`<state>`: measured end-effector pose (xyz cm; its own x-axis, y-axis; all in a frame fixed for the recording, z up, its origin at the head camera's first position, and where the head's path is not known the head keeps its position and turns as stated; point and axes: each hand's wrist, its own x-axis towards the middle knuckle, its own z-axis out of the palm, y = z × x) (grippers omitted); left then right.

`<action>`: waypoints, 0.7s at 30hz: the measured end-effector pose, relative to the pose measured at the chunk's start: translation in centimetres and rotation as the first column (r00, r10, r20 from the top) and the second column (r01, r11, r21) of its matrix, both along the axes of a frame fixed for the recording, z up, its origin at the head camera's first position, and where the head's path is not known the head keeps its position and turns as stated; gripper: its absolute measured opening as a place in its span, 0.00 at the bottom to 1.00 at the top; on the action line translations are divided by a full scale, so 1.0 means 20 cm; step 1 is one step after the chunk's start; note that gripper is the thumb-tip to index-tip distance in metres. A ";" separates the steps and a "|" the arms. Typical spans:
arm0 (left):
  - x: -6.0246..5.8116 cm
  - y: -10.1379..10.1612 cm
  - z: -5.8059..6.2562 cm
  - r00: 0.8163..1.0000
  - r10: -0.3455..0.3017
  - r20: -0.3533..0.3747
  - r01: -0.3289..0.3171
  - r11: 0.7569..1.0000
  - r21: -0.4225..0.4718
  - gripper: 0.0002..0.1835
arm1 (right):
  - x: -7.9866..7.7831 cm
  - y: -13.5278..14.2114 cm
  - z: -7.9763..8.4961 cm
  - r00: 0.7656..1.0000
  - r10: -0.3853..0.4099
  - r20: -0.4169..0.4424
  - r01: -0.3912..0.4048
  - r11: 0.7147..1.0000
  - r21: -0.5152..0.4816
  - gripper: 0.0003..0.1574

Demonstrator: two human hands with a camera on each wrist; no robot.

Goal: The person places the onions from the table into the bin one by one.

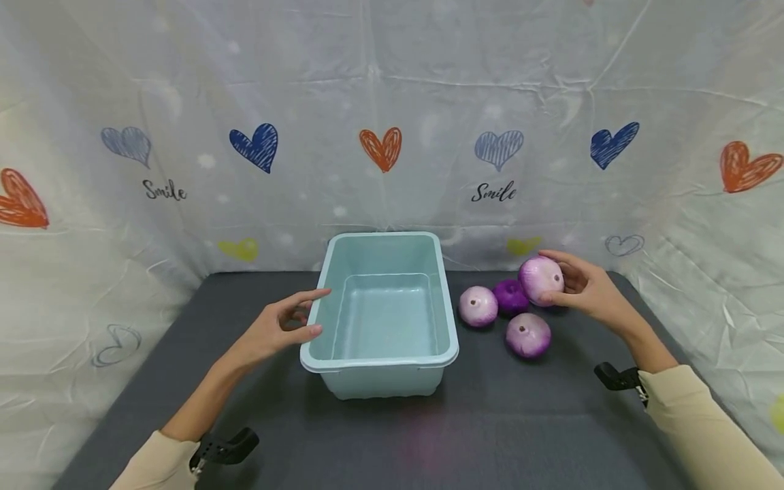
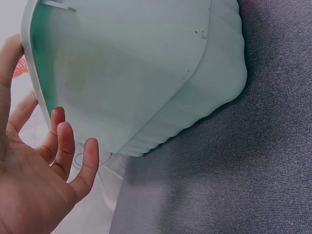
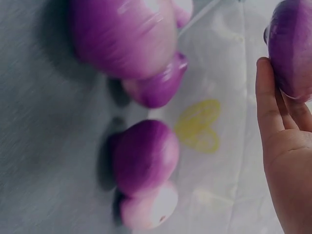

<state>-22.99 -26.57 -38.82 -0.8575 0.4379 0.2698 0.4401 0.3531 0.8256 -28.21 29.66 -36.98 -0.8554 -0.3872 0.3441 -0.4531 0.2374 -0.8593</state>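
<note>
A pale blue-green plastic basin (image 1: 386, 378) stands upright on the dark table. My left hand (image 1: 269, 332) holds its left rim, thumb and index finger reaching over the edge. In the left wrist view, the other fingers (image 2: 90, 163) curl loosely outside the basin wall (image 2: 131, 63). My right hand (image 1: 589, 289) grips a purple-and-white onion (image 1: 540, 278) between thumb and fingers, raised above the table. Beside it lie a pale onion (image 1: 478, 306), a deep purple onion (image 1: 510, 297) and a nearer onion (image 1: 528, 335). The right wrist view shows the held onion (image 3: 292, 48) cut off by the frame edge.
A whitish cloth (image 1: 380, 88) with printed hearts hangs behind the table and along its sides. The dark table surface (image 1: 490, 435) spreads in front of the basin and onions. Black wrist bands (image 1: 229, 447) sit on both forearms.
</note>
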 end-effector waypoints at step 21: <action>0.00 0.00 0.01 1.000 0.003 -0.006 -0.003 1.000 0.007 0.30 | -0.15 -0.39 0.19 0.985 0.161 -0.062 -0.163 0.986 -0.031 0.46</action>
